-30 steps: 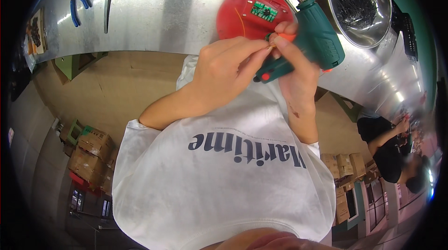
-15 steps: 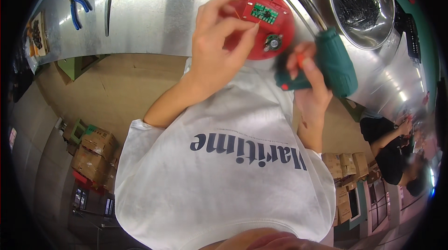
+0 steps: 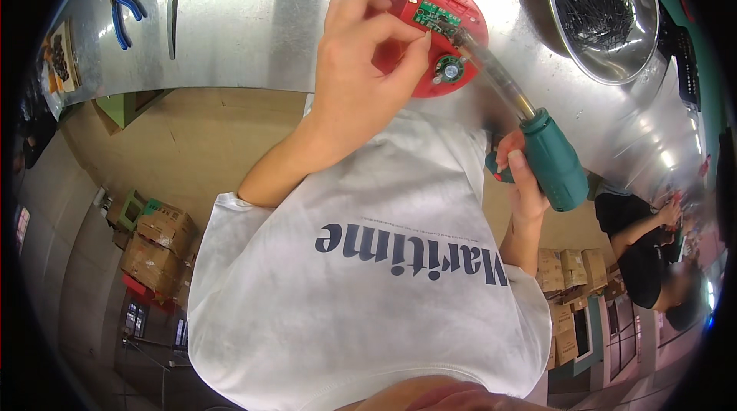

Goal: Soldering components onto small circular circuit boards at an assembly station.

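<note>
A round red plastic housing (image 3: 470,8) lies on the metal table, carrying a green circuit board (image 3: 434,15) and a small round speaker-like part (image 3: 450,69). My left hand (image 3: 368,50) rests over the housing's left side, thumb and forefinger pinched at the board's lower edge on a thin orange wire, mostly hidden now. My right hand (image 3: 525,181) is wrapped round the grip of a green soldering gun (image 3: 554,158). Its metal barrel slants up and left, with the tip at the board's lower right, close to my left fingertips. Whether the tip touches the board I cannot tell.
A steel bowl (image 3: 652,19) with many thin black wires stands at the right. Blue-handled pliers (image 3: 120,19) and tweezers (image 3: 173,16) lie at the left. Cardboard boxes (image 3: 157,257) are stacked on the floor. Another person (image 3: 633,234) works at the far right.
The soldering gun has swung down and its tip has come left onto the board area; its handle is lower. My left hand keeps its pinch and has barely moved.
</note>
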A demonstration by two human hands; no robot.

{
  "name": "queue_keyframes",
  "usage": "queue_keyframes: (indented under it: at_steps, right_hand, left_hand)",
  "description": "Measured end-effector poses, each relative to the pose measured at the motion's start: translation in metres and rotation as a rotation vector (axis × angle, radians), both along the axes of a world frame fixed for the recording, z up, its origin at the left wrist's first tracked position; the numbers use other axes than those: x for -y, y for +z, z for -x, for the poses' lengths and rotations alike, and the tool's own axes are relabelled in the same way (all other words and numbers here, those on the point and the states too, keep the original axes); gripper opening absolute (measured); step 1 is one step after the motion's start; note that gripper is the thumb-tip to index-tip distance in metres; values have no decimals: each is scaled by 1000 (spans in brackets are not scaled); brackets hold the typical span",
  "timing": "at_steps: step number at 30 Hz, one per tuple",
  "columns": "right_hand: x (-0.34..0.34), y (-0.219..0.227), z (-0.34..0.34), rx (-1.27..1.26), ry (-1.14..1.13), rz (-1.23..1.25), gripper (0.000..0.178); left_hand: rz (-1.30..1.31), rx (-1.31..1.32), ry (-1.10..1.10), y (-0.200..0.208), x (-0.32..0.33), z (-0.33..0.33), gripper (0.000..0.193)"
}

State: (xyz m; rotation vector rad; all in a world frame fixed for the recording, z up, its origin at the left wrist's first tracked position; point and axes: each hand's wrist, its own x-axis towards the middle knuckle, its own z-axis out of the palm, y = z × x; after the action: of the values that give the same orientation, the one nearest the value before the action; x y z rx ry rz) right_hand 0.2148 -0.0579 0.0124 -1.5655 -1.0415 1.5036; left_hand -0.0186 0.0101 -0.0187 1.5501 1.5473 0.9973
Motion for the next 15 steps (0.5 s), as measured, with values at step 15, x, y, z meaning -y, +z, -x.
queue_keyframes:
  at_steps: [15]
  right_hand:
    - [-3,0,-2,57,89,-29,15]
  left_hand:
    - [44,-38,15,4,-1,-1,3]
